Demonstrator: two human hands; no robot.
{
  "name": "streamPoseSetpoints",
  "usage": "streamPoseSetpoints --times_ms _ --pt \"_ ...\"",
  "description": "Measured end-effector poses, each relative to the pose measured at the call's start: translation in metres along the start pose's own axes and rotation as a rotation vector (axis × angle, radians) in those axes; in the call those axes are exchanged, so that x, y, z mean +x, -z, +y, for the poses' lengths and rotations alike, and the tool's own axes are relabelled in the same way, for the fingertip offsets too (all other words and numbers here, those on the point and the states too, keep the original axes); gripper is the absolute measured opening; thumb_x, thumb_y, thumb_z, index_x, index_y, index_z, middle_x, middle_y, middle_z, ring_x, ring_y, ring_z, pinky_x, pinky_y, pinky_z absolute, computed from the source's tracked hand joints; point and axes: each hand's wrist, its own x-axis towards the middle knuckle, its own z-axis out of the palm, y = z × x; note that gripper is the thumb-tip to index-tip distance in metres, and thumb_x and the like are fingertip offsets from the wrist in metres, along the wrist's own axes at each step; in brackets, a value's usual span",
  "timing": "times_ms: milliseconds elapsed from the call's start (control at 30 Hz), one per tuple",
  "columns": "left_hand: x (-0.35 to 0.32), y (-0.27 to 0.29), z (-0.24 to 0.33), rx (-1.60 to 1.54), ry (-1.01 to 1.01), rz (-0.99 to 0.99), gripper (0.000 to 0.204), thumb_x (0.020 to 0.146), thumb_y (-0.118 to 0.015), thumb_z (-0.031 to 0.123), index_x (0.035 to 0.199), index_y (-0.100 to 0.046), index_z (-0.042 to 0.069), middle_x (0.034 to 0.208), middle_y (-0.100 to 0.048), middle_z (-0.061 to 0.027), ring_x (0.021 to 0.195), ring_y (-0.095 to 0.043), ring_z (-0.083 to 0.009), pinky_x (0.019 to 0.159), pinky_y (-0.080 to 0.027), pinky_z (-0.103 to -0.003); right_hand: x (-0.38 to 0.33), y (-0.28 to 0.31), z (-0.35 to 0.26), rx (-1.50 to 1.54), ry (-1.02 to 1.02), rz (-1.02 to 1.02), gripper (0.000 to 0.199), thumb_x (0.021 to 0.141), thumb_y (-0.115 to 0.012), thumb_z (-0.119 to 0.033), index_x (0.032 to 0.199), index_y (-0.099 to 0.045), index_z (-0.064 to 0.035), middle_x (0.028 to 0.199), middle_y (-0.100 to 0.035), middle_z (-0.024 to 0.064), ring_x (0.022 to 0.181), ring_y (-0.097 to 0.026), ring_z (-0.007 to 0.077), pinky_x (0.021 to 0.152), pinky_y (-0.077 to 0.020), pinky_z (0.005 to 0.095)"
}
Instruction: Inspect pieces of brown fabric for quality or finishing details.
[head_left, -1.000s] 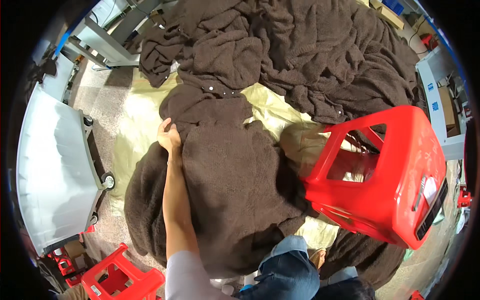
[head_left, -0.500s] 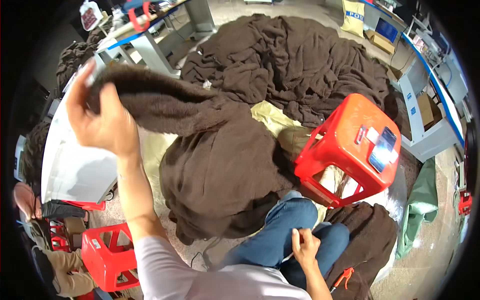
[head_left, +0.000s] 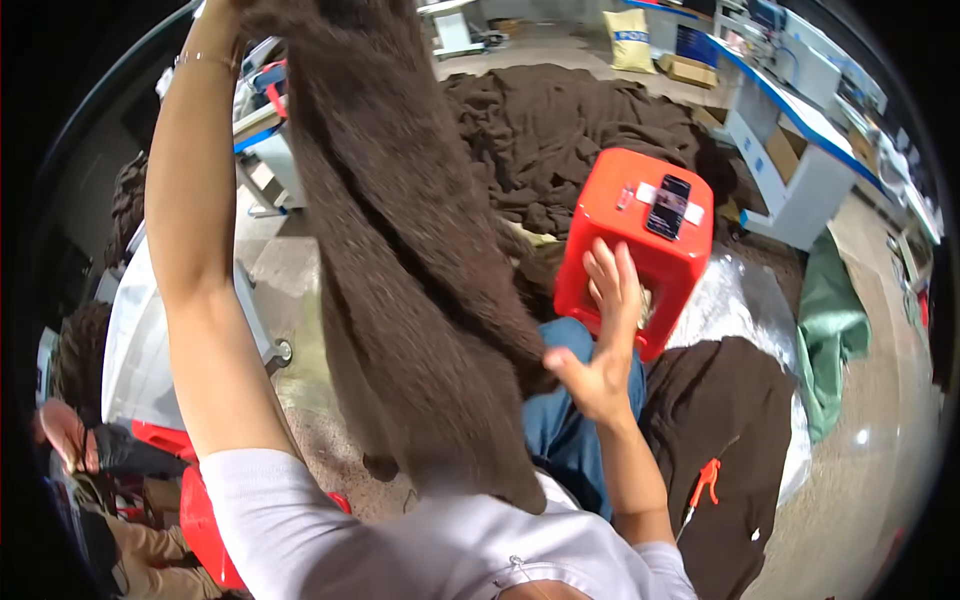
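A long piece of dark brown plush fabric hangs in front of me, held up from the top edge of the view by my raised left hand. Only part of that hand shows; its fingers are mostly hidden by the cloth. The fabric drops in folds down to my lap and shirt. My right hand is open beside the cloth's right edge, above my jeans, with thumb and fingers spread. Another dark brown fabric piece lies to my right, and an orange air blow gun rests on it.
A red plastic stool ahead bears a phone and small items. Behind it spreads a large brown fabric heap. Worktables stand at the far right, near a green sheet. Another person's beige-trousered leg shows lower left.
My left hand has risen, lifting the brown fabric off the floor into a hanging length. My right hand has moved up and forward from my lap and spread open. The view has shifted.
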Motion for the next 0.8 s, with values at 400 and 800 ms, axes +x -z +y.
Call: streamPoseSetpoints --times_ms 400,800 --pt "-0.205 -0.066 -0.083 0.561 0.426 -0.298 0.032 0.071 -0.060 0.005 0.102 -0.070 0.007 0.081 -0.069 -0.0122 0.078 -0.067 -0.0250 0.072 -0.052 -0.033 0.015 0.033 0.012 0.202 -0.468 0.083 0.018 0.085 -0.072 -0.006 0.099 -0.060 -0.0041 0.092 -0.063 -0.0002 0.086 -0.057 0.0058 0.079 -0.0463 0.0225" --pt "-0.530 -0.277 0.053 -0.151 1.514 -0.322 0.041 0.078 -0.073 0.032 0.108 -0.064 0.007 0.112 -0.060 -0.0201 0.110 -0.057 -0.0352 0.095 -0.045 -0.042 -0.110 0.112 0.115 -0.460 -0.660 -0.136 0.048 0.071 -0.063 -0.006 0.118 -0.053 -0.0019 0.108 -0.063 0.0209 0.107 -0.061 0.0337 0.093 -0.0472 0.0388"
